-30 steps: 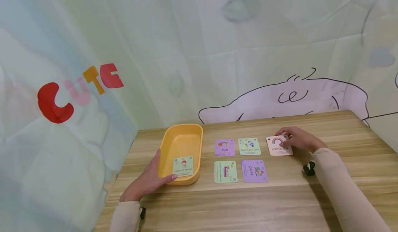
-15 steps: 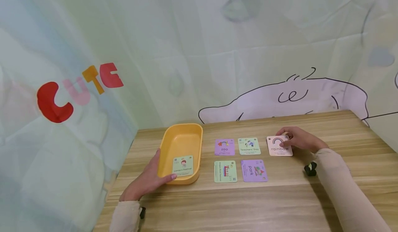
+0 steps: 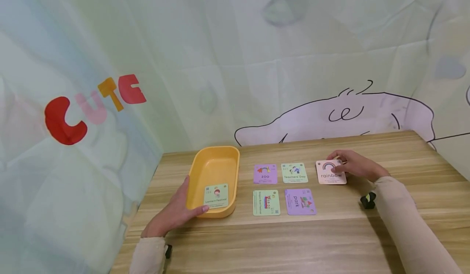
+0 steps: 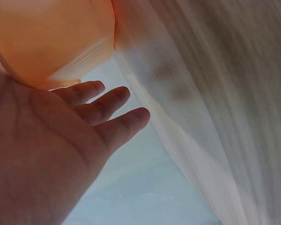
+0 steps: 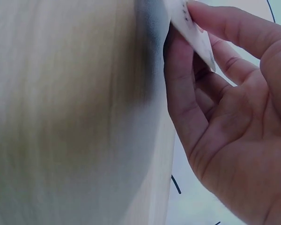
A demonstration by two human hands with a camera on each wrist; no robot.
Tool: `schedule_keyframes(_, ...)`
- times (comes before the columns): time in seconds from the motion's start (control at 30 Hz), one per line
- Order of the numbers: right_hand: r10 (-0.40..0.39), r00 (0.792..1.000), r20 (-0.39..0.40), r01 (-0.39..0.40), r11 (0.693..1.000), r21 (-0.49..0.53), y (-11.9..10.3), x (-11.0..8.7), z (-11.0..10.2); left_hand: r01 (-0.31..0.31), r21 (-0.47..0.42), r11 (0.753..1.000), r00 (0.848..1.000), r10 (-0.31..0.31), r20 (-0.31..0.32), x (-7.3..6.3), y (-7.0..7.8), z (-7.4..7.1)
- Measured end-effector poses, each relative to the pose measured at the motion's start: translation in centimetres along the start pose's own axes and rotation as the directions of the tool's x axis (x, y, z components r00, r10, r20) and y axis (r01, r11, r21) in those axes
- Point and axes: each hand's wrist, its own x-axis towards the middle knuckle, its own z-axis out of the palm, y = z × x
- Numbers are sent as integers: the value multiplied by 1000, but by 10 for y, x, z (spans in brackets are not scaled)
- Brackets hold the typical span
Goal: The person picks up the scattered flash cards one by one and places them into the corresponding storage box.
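Observation:
In the head view my left hand (image 3: pixel 174 211) holds the near left corner of a yellow plastic tray (image 3: pixel 237 172). The thumb lies over the front rim and the index finger runs along the left wall. The left wrist view shows the other fingers (image 4: pixel 114 105) stretched out beside the tray (image 4: pixel 51 42). A green "Lantern Festival" card (image 3: pixel 216 196) sits inside the tray's near end. Toward the right, my right hand (image 3: pixel 358 164) pinches a pale pink "rainbow" card (image 3: pixel 328 177) between thumb and fingers. From the right wrist, that card (image 5: pixel 194 35) is seen edge-on, tilted.
Left of the rainbow card lie a purple "zoo" card (image 3: pixel 265 174) and a green "Teachers' Day" card (image 3: pixel 295 173). Nearer are a green "Dragon Boat Festival" card (image 3: pixel 266 203) and a purple "park" card (image 3: pixel 301 202). A printed curtain (image 3: pixel 220 62) backs the wooden table (image 3: pixel 279 245).
My right hand and the rainbow card have shifted very slightly right. The left hand, the tray and the other cards stay where they were.

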Motion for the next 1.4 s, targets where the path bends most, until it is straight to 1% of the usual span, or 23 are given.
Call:
schedule_keyframes(0.23, -5, 1000, -3, 5, 1000, 15, -2, -3, 1, -25, -31, 999, 1000, 26, 7, 1, -1, 0)
schedule_keyframes(0.3, -9, 1000, -6, 9, 1000, 12, -2, -3, 1, -24, -33, 999, 1000, 24, 8, 1, 0, 0)
schedule_keyframes(0.43, 7, 1000, -13, -7, 1000, 0, -2, -3, 1, -17, -31, 999, 1000, 17, 6, 1, 0, 0)
schedule_keyframes(0.57, 7, 1000, -15, -7, 1000, -8, -1, -3, 0, -23, -29, 999, 1000, 23, 3, 0, -1, 0)
schedule_keyframes(0.73, 12, 1000, -15, -12, 1000, 17, -2, -4, 0, -32, -28, 999, 999, 32, 2, 0, -1, 1)
schedule_keyframes(0.87, 18, 1000, -11, -18, 999, 48, -2, -4, 0, -4, 6, 1000, 1000, 4, 3, 0, -2, 1)
schedule_keyframes(1.03, 19, 1000, -15, -18, 998, 61, -1, -4, 0, 35, 39, 999, 999, -35, 6, -1, -2, 1)
schedule_keyframes(1.23, 30, 999, -19, -28, 996, 83, -2, -5, 0, 27, 29, 999, 1000, -27, 5, -1, -1, 1)
schedule_keyframes(1.4, 24, 999, -30, -21, 997, 73, -4, -6, 0, 28, 17, 999, 1000, -28, 8, -2, 0, 1)
